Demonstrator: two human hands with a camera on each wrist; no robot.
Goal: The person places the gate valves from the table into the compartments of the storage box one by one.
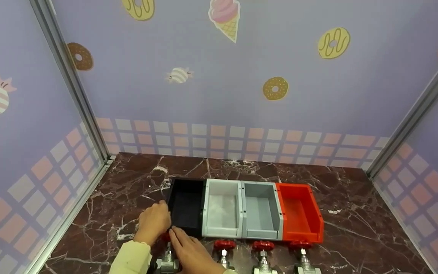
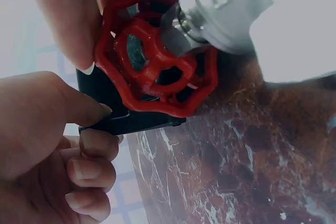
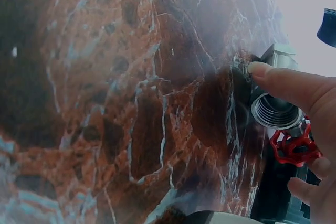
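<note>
My left hand (image 1: 153, 222) is beside the front left corner of a black bin (image 1: 186, 207). In the left wrist view its fingers (image 2: 90, 171) are curled, and the thumb lies close to the rim of a red handwheel (image 2: 155, 56); nothing shows between them. The handwheel tops a silver valve (image 1: 167, 264). My right hand (image 1: 196, 253) holds this valve from the right, some fingertips at the wheel's rim. Its thumb (image 3: 286, 83) lies along the valve body, above a threaded opening, in the right wrist view. From the head, the hands partly cover the wheel.
A white bin (image 1: 222, 232), a grey bin (image 1: 262, 234) and a red bin (image 1: 316, 228) join the black one in a row. Three more valves with red handwheels (image 1: 224, 244) stand before them. Walls enclose the dark marbled table (image 1: 356, 213) at the back and sides.
</note>
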